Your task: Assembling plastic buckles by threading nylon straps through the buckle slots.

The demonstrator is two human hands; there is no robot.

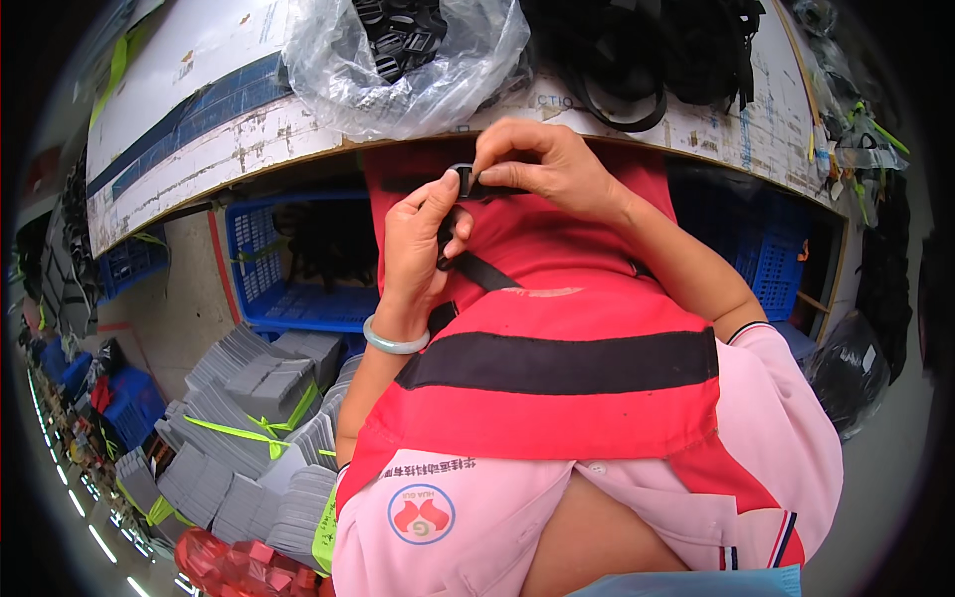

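My left hand (416, 234) is closed round a black webbing strap and pinches a small black plastic buckle (464, 177) between thumb and fingers. Close on its right, my right hand (550, 167) has thumb and forefinger pressed together at the buckle's side, on what looks like the strap's end, mostly hidden by the fingers. Part of the black strap (484, 271) hangs below the left hand across my red apron (557, 244). Both hands are just off the near edge of the worktable (239, 149).
A clear plastic bag (328, 75) of black buckles lies on the table ahead, with a heap of black straps (617, 60) to its right. Under the table stand blue crates (254, 264). Bundled grey pieces (204, 483) are stacked at my left. A black bag (849, 373) sits at the right.
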